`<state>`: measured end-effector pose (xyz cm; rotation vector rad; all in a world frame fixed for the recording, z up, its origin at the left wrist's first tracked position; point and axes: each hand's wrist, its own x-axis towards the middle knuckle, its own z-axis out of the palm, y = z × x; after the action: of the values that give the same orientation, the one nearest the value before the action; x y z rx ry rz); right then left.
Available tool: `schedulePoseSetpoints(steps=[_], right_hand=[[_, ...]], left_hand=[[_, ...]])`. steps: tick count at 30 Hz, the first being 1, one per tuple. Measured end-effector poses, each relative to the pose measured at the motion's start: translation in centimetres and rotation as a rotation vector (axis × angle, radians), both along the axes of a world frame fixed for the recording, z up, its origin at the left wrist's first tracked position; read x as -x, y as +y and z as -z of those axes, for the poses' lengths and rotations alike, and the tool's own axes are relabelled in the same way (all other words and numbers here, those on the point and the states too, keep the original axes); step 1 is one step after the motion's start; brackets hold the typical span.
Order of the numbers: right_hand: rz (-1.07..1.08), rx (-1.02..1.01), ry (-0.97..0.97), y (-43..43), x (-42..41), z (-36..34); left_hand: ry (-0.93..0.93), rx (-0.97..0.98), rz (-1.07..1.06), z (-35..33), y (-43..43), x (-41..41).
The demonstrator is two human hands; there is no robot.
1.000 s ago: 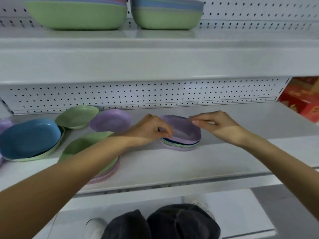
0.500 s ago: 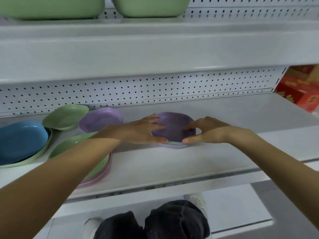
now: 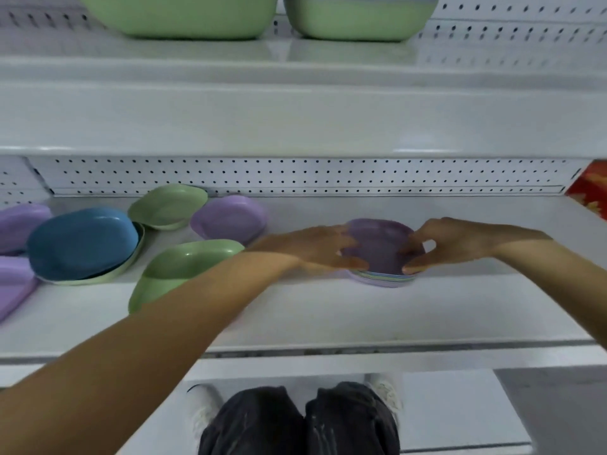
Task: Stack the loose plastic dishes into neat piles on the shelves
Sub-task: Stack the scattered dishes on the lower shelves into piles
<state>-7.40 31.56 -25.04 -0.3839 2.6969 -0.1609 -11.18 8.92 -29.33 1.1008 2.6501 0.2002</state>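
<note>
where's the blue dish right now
In the head view the blue dish sits at the left of the shelf, on top of a pale green dish, with purple dishes just to its left.

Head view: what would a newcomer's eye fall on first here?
Both hands meet on the middle shelf: the left hand and right hand hold a small pile topped by a purple dish. Left of them loose dishes lie scattered, a blue dish brightest. Two larger green piles stand on the shelf above.
</note>
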Motion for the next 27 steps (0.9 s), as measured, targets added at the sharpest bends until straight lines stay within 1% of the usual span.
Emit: schedulePoseSetpoints(steps=[2,5,8,11,12,14,17,19,23,27], right_hand=[[0.015,0.102,0.064,-1.6,0.5,-0.8],[-0.016,0.341,0.179,-5.9,1.9,-0.8],[-0.108,0.437,0.155,-11.4,3.9,0.3],[-0.144,0.5,0.14,-15.8,6.3,1.9],[-0.154,0.515,0.152,-16.9,7.1,2.5],[-0.179,0.509,0.19,-18.5,8.6,3.5],[-0.208,0.401,0.216,-19.7,9.9,4.9],[-0.226,0.364,0.232,-19.9,10.3,5.5],[-0.243,0.4,0.34,-19.3,10.3,6.1],[-0.233,0.362,0.352,-17.9,9.8,6.1]], left_hand=[[-0.005,-0.166,-0.092,-1.2,-2.4,0.3],[0.129,-0.232,-0.219,-3.4,-8.8,0.8],[0.162,-0.334,-0.349,-4.3,-15.4,1.1],[0.195,-0.407,-0.5,-4.3,-21.1,0.6],[0.202,-0.41,-0.542,-4.1,-22.7,0.7],[0.217,-0.32,-0.617,-3.3,-25.4,1.0],[0.188,-0.141,-0.618,-1.8,-27.6,1.8],[0.173,-0.081,-0.585,-1.4,-28.1,2.1],[0.223,-0.137,-0.594,-1.0,-28.7,3.2],[0.184,-0.151,-0.62,-0.4,-28.7,4.3]])
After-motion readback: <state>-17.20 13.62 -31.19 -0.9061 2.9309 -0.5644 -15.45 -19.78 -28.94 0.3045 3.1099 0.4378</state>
